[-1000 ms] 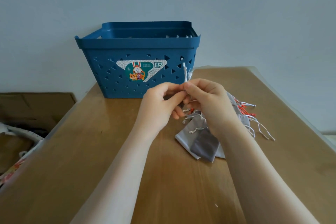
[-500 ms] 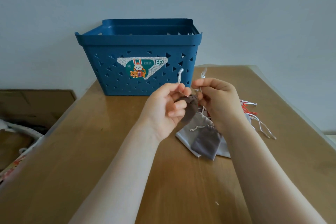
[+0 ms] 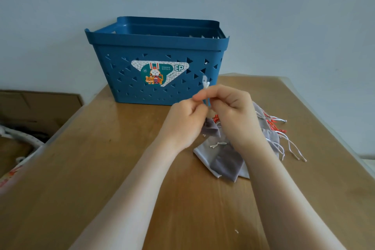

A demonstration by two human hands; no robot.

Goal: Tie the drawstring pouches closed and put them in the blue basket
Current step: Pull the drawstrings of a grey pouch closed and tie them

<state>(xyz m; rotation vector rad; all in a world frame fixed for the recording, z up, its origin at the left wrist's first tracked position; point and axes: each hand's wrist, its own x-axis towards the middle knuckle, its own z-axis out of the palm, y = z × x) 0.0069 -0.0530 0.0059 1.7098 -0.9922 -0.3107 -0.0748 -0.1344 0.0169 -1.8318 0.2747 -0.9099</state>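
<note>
While your left hand [image 3: 183,122] and right hand [image 3: 231,105] both pinch the white cord [image 3: 205,85], fingers curled, the grey pouch [image 3: 211,128] hangs beneath them above the pile [image 3: 227,160], before the basket [image 3: 158,46].

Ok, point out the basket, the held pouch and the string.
basket [image 3: 121,67]: head view, front wall left of the sticker.
held pouch [image 3: 212,129]: head view, dark cloth below the hands.
string [image 3: 205,83]: head view, white end above the fingers.
</note>
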